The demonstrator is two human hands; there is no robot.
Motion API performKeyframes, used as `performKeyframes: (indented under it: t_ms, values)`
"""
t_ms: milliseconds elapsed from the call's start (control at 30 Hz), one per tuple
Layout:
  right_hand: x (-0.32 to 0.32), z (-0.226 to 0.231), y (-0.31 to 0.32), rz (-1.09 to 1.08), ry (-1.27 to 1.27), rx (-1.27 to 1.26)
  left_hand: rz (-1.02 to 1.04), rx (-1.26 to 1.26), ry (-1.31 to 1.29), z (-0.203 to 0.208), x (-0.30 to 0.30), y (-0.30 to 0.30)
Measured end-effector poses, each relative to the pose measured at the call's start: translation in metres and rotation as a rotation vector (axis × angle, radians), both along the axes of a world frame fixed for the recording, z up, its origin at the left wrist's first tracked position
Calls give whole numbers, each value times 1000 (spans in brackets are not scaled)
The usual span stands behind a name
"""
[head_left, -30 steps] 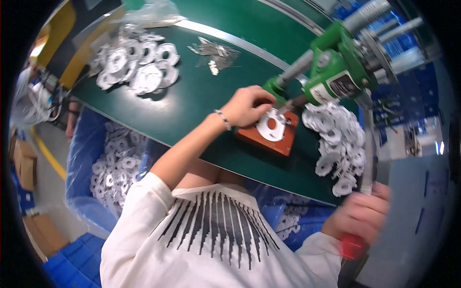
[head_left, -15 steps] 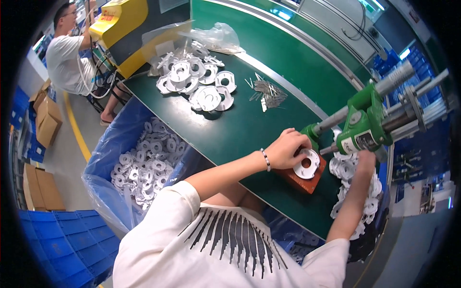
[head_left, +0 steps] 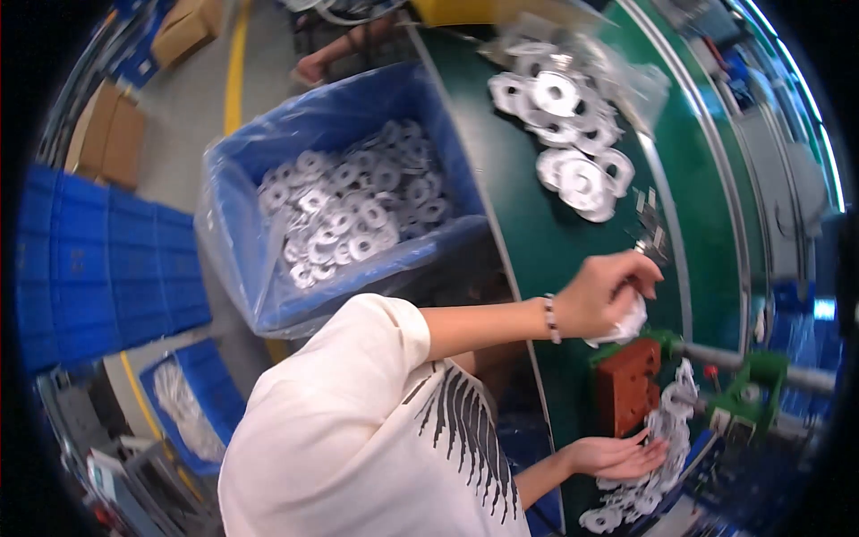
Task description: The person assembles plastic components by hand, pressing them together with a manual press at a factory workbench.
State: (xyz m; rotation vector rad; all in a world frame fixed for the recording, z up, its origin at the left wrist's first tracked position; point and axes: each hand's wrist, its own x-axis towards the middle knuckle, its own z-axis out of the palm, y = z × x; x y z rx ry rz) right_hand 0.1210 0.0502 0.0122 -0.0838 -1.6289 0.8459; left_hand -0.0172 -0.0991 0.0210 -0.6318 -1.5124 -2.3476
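Note:
My left hand (head_left: 605, 295), with a beaded bracelet at the wrist, is closed on a white plastic ring-shaped part (head_left: 629, 324), mostly hidden by the fingers and blurred. It is above the green worktable, beside the reddish-brown block (head_left: 624, 387), whose holes show on top. A small heap of thin metal pins (head_left: 653, 234) lies just beyond this hand. My right hand (head_left: 619, 456) is open, fingers stretched out, at the edge of a pile of white ring-shaped parts (head_left: 660, 479). It does not visibly hold any of them.
A green lever press (head_left: 762, 392) stands right of the block. More white parts (head_left: 582, 179) are heaped on the table's far end near clear plastic. Left of the table is a lined blue bin (head_left: 353, 103) holding many parts. Blue crates (head_left: 116, 268) and cardboard boxes (head_left: 106, 134) stand farther left.
The view has swung toward the left. The white part has left the block and is in my left hand. My right hand has moved from beside the press to the near pile.

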Motion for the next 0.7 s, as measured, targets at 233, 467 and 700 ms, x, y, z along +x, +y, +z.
performKeyframes:
  t_ms: [233,467,700]
  values:
    - [-26,-22,-113,543,-896,615,833,-435,-440,-145,14,-231]
    - [-65,-48,-122,340,-995,725,992,-1103,-912,-307,65,-364]
    - [-70,-48,-127,281,-963,774,-369,-1326,-1006,-341,112,-314]
